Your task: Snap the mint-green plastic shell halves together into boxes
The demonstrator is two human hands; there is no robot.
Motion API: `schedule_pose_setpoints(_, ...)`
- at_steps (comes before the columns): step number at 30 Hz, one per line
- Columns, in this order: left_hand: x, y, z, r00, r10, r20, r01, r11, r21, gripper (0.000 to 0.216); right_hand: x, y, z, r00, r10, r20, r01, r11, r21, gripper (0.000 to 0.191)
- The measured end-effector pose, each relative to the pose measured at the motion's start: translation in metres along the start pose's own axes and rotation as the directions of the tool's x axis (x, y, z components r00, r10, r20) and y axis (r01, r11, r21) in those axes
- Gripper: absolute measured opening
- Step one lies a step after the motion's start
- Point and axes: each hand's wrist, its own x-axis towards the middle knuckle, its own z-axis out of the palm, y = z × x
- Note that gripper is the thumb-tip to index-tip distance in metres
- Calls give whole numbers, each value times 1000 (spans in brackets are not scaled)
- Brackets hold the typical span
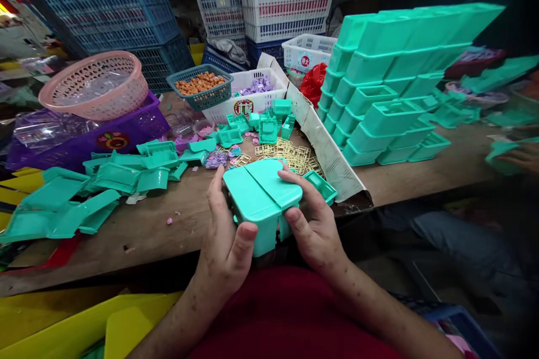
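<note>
Between my two hands is a teal plastic box (256, 190) with rounded corners and a seam across its top. My left hand (225, 235) wraps its left side, thumb at the near edge. On the right side my right hand (314, 224) grips it, with fingers on the top and the thumb by the near right corner. The box is held at the bench's front edge, and its underside is hidden. Just beyond it lie pale yellow plastic frames (290, 154) and a small teal tray (320, 186). Small teal boxes (268, 129) sit farther back.
Teal panels (122, 174) are heaped on the left of the wooden bench (185, 224). A cardboard strip (324, 146) separates off stacked teal boxes (391, 67) on the right. Baskets with orange pieces (201, 83) and purple pieces (256, 86) stand behind. Another person's hand (522, 154) is at far right.
</note>
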Motion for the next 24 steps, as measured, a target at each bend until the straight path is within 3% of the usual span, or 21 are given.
schedule_pose_setpoints(6, -4, 0, -3, 994, 40, 103, -27, 993, -119, 122, -11, -11, 3, 999, -6, -51, 2, 996, -87, 62)
schedule_pose_setpoints(11, -15, 2, -7, 996, -79, 50, 88, 971, -220, 106, -15, -15, 7, 999, -17, -45, 13, 996, -93, 64)
schedule_pose_setpoints(18, -17, 12, -21, 998, 15, 65, -9, 996, -92, 111, -22, -12, 17, 1000, -31, 0, 31, 999, -33, 58)
schedule_pose_setpoints(24, -26, 12, -26, 997, 31, 76, -21, 991, -129, 114, -30, -13, 22, 1000, -15, 16, 15, 999, 32, 55)
